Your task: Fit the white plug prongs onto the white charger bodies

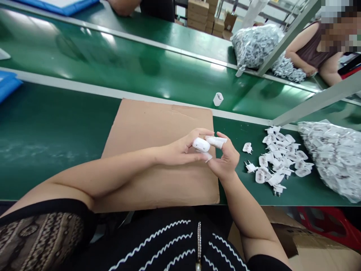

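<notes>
- Green bench point(56, 128) beneath a cardboard sheet point(158, 126).
- Your left hand point(180, 149) holds a white plastic piece point(201, 145) above the sheet's right side.
- Your right hand point(227, 160) curves beside it; grip unclear.
- Farther right: loose plugs point(278, 162), then a bag point(335, 160).

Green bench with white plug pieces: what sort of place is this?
Probably a factory assembly line: a long green worktop, a heap of white plug pieces, and a clear bag beside it.

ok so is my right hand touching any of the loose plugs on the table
Apart. The head view shows a strip of green table between the right hand and the nearest plug.
</notes>
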The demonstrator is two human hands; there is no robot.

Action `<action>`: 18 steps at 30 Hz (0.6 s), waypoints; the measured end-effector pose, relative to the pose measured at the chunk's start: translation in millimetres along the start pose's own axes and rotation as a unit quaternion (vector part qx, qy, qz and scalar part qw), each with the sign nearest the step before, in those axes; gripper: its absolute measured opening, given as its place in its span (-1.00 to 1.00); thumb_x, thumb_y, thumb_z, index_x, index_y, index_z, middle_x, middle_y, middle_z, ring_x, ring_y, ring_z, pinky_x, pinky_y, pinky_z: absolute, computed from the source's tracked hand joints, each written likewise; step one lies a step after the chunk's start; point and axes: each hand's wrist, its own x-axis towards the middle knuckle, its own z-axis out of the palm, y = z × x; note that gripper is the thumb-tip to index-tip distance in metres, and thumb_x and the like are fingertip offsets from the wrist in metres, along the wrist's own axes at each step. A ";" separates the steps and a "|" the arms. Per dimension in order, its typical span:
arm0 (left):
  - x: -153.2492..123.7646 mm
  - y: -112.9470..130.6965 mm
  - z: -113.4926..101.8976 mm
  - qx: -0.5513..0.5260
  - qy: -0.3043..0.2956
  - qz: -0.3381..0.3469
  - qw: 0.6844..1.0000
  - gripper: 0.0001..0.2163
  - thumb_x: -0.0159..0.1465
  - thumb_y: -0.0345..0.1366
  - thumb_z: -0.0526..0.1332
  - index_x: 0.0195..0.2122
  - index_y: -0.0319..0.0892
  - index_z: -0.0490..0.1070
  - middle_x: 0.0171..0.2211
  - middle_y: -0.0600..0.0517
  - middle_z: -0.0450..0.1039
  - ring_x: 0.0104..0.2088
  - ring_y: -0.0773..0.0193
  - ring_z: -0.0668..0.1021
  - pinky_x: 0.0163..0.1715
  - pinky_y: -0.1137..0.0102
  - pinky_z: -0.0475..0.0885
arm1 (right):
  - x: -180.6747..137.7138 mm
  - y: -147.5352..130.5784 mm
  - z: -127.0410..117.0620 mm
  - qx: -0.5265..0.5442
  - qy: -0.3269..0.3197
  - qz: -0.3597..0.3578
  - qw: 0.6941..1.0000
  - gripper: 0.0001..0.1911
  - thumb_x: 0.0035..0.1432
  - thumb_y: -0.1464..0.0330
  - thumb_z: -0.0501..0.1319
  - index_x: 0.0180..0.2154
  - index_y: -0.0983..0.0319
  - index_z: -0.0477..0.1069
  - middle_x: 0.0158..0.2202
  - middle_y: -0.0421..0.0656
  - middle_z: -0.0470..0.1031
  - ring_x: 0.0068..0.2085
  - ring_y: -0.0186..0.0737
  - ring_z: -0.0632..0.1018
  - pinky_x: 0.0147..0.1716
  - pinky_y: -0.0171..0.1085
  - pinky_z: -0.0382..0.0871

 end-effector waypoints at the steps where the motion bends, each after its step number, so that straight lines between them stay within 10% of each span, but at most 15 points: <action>1: 0.7 -1.8 -3.6 -0.006 -0.023 -0.018 1.000 -0.46 0.39 -0.16 0.34 0.35 0.02 0.28 0.27 -0.16 0.35 0.12 0.08 0.52 0.10 0.19 0.51 | 1.6 -0.3 0.7 0.013 -0.004 0.010 1.000 -0.71 0.22 0.15 0.36 -0.06 0.12 0.52 -0.18 -0.09 0.67 -0.06 0.03 0.69 0.06 0.07 0.60; 5: 5.4 -12.6 -16.2 -0.035 -0.047 -0.098 0.993 -0.58 0.43 -0.11 0.26 0.28 -0.01 0.35 0.17 -0.13 0.42 -0.10 0.21 0.58 -0.13 0.26 0.59 | 11.2 2.6 0.4 0.040 -0.045 0.074 0.995 -0.73 0.21 0.24 0.37 -0.06 0.12 0.52 -0.14 -0.11 0.68 -0.09 -0.05 0.68 0.04 -0.03 0.58; 9: 22.0 -36.9 -46.3 0.009 0.049 -0.180 0.982 -0.58 0.34 0.02 0.33 0.09 -0.13 0.46 -0.07 -0.07 0.55 -0.10 0.14 0.59 -0.04 0.20 0.55 | 23.4 21.5 -24.1 -0.073 -0.077 0.181 0.978 -0.55 0.25 0.19 0.35 0.12 0.17 0.48 0.04 0.02 0.61 0.07 0.08 0.59 0.13 0.05 0.48; 15: 67.6 -91.3 -138.1 0.212 0.308 -0.257 0.891 -0.61 0.26 -0.11 0.37 0.06 -0.16 0.49 -0.01 -0.05 0.59 -0.02 0.12 0.57 0.09 0.27 0.42 | 27.5 69.8 -74.1 -0.366 -0.239 0.419 0.795 -0.44 0.21 0.32 0.33 0.23 0.29 0.43 0.20 0.25 0.40 0.18 0.45 0.45 0.08 0.24 0.39; 18: 82.1 -101.3 -172.7 0.279 0.376 -0.297 0.832 -0.61 0.22 -0.17 0.37 0.05 -0.14 0.50 0.00 -0.03 0.60 0.01 0.10 0.56 0.12 0.28 0.40 | 20.7 88.6 -79.9 -0.353 -0.293 0.432 0.777 -0.49 0.18 0.44 0.26 0.18 0.26 0.47 0.14 0.20 0.44 0.09 0.32 0.55 0.01 0.09 0.45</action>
